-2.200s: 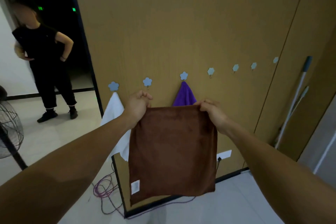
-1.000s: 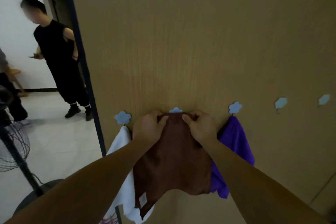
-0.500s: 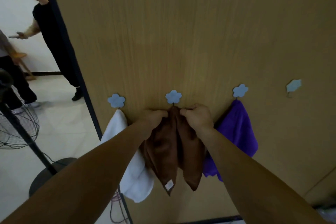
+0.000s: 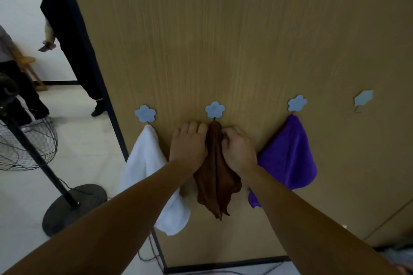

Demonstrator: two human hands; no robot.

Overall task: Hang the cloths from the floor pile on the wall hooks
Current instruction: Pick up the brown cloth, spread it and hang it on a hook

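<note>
At middle hook (image 4: 214,110), brown cloth (image 4: 215,176) now hangs bunched, no longer spread. My left hand (image 4: 188,145) at its 9 o'clock, right hand (image 4: 238,149) at 3 o'clock, fingers curled, still pinch its top. Hooked, I judge; release next.

A: Four hooks are lined across the wall panel (image 4: 223,29), from nine o'clock towards three: first hook (image 4: 145,113), second hook (image 4: 214,109), third hook (image 4: 297,103), fourth hook (image 4: 363,98).

B: At six o'clock of each of the first three, a cloth is hung: left cloth (image 4: 145,163), middle cloth (image 4: 214,176), right cloth (image 4: 288,154).

A: The middle cloth is gripped just under its hook, the left hand (image 4: 188,145) at its nine o'clock, the right hand (image 4: 238,152) at its three.

B: A fan (image 4: 26,145) is stood on the floor (image 4: 89,152) at eight o'clock, with a bystander (image 4: 64,29) farther back at eleven.
</note>
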